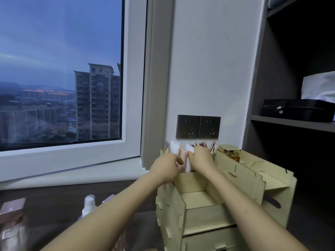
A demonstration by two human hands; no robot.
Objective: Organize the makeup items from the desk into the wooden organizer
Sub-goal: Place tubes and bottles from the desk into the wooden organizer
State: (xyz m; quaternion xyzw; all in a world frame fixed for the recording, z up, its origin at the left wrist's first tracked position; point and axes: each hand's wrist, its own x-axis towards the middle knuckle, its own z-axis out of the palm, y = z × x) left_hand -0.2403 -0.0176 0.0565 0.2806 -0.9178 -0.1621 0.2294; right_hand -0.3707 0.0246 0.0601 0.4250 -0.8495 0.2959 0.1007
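While the right hand [201, 160] pinched the crimped end of a soft white plastic tube [188, 149] in the rear compartment of the pale wooden organizer [235, 180], the left hand [166, 166] curled beside it, and whether it held anything could not be told. The tube looked light and squeezable, so the crimp seemed the firmest hold.

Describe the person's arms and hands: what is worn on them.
Nothing worn shows. The left forearm and right forearm are bare down to the frame's edge, with no sleeve or watch. The left hand and right hand are ungloved; no ring or bracelet shows on the parts in view.
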